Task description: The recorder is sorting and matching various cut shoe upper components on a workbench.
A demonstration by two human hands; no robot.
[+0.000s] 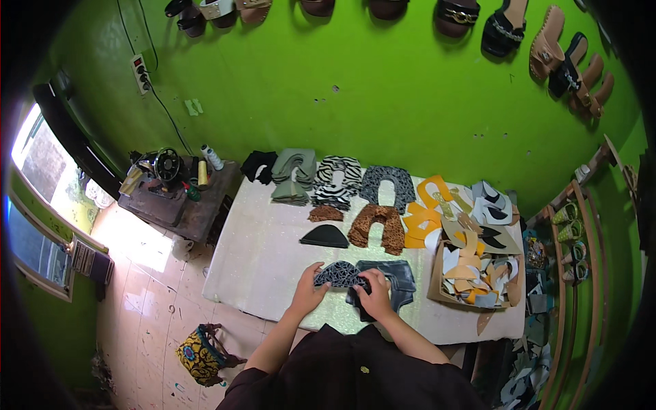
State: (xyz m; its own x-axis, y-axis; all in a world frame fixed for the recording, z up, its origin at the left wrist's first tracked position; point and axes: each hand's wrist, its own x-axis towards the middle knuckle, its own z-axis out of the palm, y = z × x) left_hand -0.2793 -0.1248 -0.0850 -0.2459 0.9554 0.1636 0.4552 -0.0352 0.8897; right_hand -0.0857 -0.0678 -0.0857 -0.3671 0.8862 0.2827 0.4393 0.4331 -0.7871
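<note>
Both hands, the left hand [309,287] and right hand [375,292], hold a dark patterned piece [338,275] on a white table [253,253] by a green wall [383,96]

A small shoemaking workshop: finished sandals [501,31] hung on a green wall [383,96], cut shoe pieces [383,205] stacked on the worktop [260,253], sewing machine [164,167] alongside.
</note>
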